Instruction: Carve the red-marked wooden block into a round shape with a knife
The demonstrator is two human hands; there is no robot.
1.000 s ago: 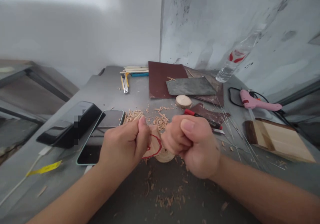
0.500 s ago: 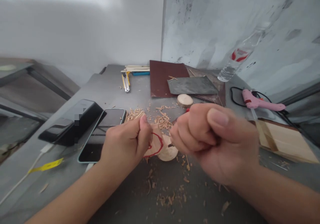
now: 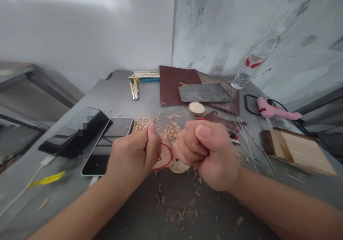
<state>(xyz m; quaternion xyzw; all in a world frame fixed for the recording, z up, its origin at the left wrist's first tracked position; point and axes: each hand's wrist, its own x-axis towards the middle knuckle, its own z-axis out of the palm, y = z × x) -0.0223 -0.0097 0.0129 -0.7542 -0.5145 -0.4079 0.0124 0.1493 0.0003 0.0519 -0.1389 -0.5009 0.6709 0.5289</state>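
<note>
My left hand (image 3: 134, 152) is closed around the edge of a pale piece of wood (image 3: 166, 154) marked with a thick red curved line. Beside it, my right hand (image 3: 207, 150) is clenched, thumb on top, close to the wood's right side. Whatever it grips is hidden by the fingers. Under the hands lies a round pale wood slice (image 3: 179, 166), partly covered. Wood shavings (image 3: 173, 130) are scattered behind and below the hands. A second wood slice (image 3: 197, 108) rests farther back. Just behind my right hand a red-ended object (image 3: 201, 118) shows in part.
On the left are a phone (image 3: 107, 147) and a black box-like device (image 3: 75, 132) with a white cable. Sandpaper sheets (image 3: 177, 84), a utility knife (image 3: 134, 89) and a water bottle (image 3: 250, 63) stand or lie at the back. A pink glue gun (image 3: 276, 110) and a wooden block (image 3: 300, 150) are right.
My right hand has moved left and away from me, nearer the marked wood, uncovering thin wires and a dark sheet on the right. My left hand keeps its hold, almost unmoved.
</note>
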